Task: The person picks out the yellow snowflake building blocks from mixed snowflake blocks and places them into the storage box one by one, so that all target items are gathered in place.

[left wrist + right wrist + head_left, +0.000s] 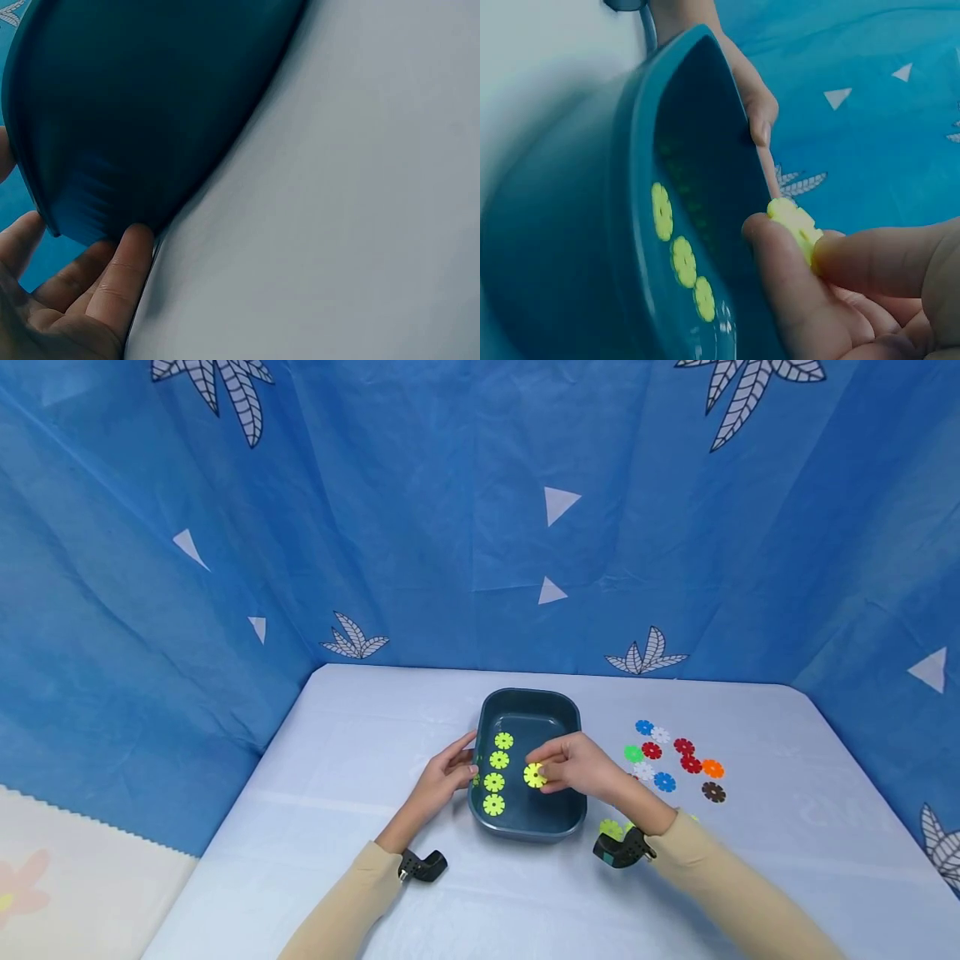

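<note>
A deep dark teal plastic bin [529, 706] stands on the table. My left hand [442, 779] grips its left wall, thumb at the rim and fingers along the outside; the left wrist view shows fingertips [137, 238] against the bin's outer side. Over the bin's inside, my right hand [583, 767] pinches a yellow notched plastic disc [534, 775] between thumb and fingers. In the right wrist view that held disc [793, 225] is tilted. Several matching yellow discs [494, 782] lie in a row on the bin's floor, along its left side.
Right of the bin lies a loose group of notched discs: blue [664, 782], red [691, 764], orange [713, 768], brown [714, 792], white and green. Yellow-green discs [611, 829] sit partly hidden by the right wrist camera [621, 850]. A blue curtain [450, 527] hangs behind the white table [360, 727].
</note>
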`<action>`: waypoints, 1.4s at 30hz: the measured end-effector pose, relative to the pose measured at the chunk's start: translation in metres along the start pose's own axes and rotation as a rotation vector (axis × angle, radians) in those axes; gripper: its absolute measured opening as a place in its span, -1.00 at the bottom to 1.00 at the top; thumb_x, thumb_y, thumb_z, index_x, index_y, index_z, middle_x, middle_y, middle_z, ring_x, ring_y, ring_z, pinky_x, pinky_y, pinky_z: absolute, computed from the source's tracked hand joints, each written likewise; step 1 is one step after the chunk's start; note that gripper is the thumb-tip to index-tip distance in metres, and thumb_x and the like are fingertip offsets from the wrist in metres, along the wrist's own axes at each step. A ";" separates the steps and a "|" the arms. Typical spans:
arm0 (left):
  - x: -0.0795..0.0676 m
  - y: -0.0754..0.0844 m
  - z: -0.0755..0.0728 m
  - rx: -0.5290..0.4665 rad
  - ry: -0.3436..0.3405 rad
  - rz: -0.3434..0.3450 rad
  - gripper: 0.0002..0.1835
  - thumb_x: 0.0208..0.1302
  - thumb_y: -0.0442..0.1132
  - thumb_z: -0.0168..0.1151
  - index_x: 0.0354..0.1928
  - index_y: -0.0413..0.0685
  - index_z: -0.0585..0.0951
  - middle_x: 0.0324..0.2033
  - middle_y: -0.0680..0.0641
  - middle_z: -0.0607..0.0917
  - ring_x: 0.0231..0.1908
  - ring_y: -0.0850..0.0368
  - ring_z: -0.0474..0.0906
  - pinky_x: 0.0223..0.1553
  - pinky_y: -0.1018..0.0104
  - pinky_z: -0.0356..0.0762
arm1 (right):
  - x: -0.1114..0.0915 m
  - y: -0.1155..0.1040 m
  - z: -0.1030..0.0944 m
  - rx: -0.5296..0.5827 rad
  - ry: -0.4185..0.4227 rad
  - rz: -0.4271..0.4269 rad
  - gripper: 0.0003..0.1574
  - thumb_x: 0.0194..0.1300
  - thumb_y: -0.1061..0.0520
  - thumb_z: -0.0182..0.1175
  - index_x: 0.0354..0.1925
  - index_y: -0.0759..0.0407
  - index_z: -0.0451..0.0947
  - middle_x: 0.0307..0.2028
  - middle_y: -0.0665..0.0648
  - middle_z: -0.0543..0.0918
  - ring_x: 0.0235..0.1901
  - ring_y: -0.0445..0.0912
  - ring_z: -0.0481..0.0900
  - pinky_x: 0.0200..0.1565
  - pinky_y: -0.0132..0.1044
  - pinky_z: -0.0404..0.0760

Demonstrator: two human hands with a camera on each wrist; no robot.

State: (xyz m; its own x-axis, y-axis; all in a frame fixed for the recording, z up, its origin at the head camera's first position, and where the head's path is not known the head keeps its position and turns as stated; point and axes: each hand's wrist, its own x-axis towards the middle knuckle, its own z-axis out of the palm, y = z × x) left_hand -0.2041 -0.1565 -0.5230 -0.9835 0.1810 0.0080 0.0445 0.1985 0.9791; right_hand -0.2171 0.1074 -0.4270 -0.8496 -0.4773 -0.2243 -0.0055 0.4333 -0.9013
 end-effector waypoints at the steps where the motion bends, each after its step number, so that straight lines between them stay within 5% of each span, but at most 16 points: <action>1: 0.000 0.000 0.000 0.002 -0.002 0.002 -0.31 0.41 -0.23 0.14 0.56 0.08 0.28 0.33 -0.35 0.52 0.26 -0.25 0.56 0.07 0.13 0.76 | 0.001 0.000 0.003 -0.001 0.001 -0.001 -0.65 0.41 0.36 0.16 0.11 0.47 0.62 -0.02 0.34 0.76 -0.24 -0.05 0.80 -0.17 -0.17 0.83; 18: 0.000 -0.001 -0.001 -0.018 -0.003 -0.020 -0.30 0.40 -0.25 0.15 0.56 0.11 0.28 0.33 -0.34 0.52 0.28 -0.25 0.54 0.09 0.13 0.75 | 0.023 0.008 0.038 -0.118 0.025 0.037 -0.77 0.32 0.42 0.22 -0.10 0.37 0.74 -0.23 0.21 0.80 -0.41 -0.14 0.74 -0.29 -0.27 0.82; 42: 0.002 0.000 -0.001 -0.006 -0.005 -0.014 -0.31 0.41 -0.23 0.16 0.56 0.10 0.28 0.32 -0.35 0.53 0.28 -0.26 0.54 0.08 0.10 0.75 | 0.030 0.015 0.049 -0.314 0.084 0.013 -0.78 0.22 0.44 0.29 -0.23 0.27 0.80 -0.33 0.13 0.81 -0.47 -0.18 0.69 -0.34 -0.32 0.77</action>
State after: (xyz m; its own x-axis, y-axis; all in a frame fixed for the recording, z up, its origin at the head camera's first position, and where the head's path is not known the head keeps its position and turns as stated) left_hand -0.2063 -0.1567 -0.5228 -0.9831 0.1828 -0.0068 0.0296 0.1957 0.9802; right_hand -0.2170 0.0620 -0.4652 -0.8913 -0.4107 -0.1922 -0.1450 0.6598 -0.7374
